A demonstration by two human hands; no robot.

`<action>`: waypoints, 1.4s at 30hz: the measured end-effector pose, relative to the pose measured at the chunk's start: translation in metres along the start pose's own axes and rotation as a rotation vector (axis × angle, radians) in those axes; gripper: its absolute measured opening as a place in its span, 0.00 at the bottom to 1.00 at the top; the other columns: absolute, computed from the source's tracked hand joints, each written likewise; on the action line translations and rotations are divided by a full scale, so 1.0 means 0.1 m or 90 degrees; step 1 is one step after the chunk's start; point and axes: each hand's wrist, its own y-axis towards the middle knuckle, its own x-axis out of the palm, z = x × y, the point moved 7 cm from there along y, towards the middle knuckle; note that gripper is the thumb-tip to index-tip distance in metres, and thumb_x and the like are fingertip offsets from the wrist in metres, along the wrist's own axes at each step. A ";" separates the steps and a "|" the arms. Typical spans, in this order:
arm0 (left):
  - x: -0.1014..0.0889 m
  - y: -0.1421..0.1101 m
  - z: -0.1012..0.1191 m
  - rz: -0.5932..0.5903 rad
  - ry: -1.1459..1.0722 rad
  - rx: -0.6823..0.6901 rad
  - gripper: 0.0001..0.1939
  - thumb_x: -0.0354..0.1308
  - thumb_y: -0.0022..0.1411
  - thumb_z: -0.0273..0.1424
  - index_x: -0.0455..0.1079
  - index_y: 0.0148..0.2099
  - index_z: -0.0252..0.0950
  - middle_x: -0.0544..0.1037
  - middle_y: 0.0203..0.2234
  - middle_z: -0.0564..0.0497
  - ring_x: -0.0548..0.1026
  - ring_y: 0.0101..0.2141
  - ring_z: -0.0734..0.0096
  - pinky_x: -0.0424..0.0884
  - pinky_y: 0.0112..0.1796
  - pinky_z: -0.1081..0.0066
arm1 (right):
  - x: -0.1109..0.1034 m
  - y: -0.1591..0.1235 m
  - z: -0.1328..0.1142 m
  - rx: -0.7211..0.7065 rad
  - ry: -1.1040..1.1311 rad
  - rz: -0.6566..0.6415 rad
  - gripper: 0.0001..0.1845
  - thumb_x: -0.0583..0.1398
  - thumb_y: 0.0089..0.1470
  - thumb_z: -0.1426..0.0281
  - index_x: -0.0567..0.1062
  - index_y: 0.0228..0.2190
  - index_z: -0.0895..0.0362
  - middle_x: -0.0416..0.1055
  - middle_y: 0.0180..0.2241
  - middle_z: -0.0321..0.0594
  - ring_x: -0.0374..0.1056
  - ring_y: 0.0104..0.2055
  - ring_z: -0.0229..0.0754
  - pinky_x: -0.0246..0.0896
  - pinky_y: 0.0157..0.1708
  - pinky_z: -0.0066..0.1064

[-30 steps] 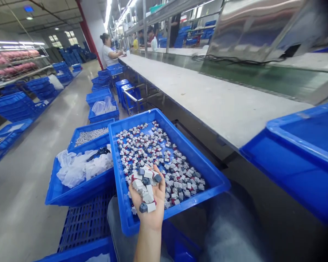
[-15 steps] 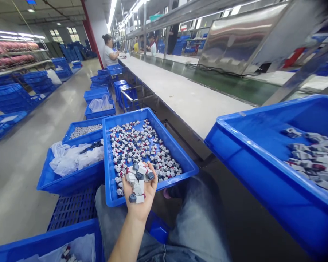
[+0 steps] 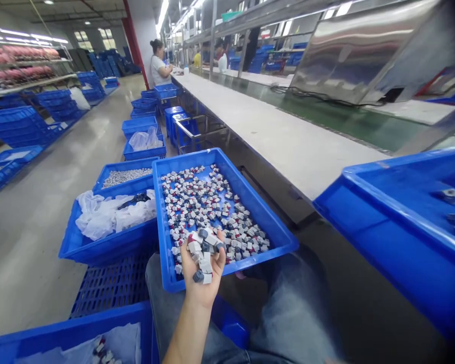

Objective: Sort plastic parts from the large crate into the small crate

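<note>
My left hand [image 3: 202, 275] is palm up and cupped around a handful of small white, grey and red plastic parts [image 3: 202, 250]. It hovers over the near edge of a blue tray [image 3: 276, 222] that rests on my lap and holds several more of the same parts [image 3: 208, 207]. My right hand is out of view. A second blue tray [image 3: 387, 242] sits at the right, with a few parts just visible inside it.
Blue bins stand on the floor at left, one with white plastic bags [image 3: 106, 217], one with small pale parts [image 3: 123, 177]. A long white workbench [image 3: 280, 136] runs along a green conveyor [image 3: 349, 121]. A person [image 3: 160, 65] works at its far end. Shelves line the left wall.
The view swung right and then partly back, so the right-hand tray shows less of its contents. My left hand stays cupped on the parts over the lap tray.
</note>
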 end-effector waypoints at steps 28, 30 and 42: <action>-0.57 0.16 0.55 0.239 -0.006 0.100 0.16 0.57 0.47 0.43 0.68 0.30 0.34 0.71 0.25 0.51 0.68 0.24 0.75 0.63 0.20 0.78 | 2.46 0.72 -0.53 -0.169 0.059 -0.746 0.25 0.55 0.48 0.54 0.68 0.47 0.48 0.74 0.33 0.40 0.68 0.23 0.41 0.62 0.18 0.30; -0.58 0.15 0.55 0.238 0.016 0.103 0.18 0.56 0.48 0.44 0.70 0.35 0.35 0.72 0.30 0.50 0.70 0.28 0.73 0.64 0.22 0.78 | 2.44 0.70 -0.51 -0.241 0.081 -0.730 0.23 0.58 0.46 0.55 0.69 0.45 0.47 0.71 0.42 0.41 0.69 0.41 0.49 0.68 0.32 0.34; -0.52 0.09 0.52 0.234 -0.061 0.279 0.10 0.56 0.52 0.36 0.69 0.33 0.33 0.74 0.27 0.51 0.73 0.28 0.74 0.69 0.29 0.77 | 2.24 0.56 -0.19 0.217 0.451 -0.244 0.16 0.60 0.44 0.57 0.71 0.35 0.52 0.68 0.34 0.36 0.65 0.32 0.37 0.64 0.32 0.30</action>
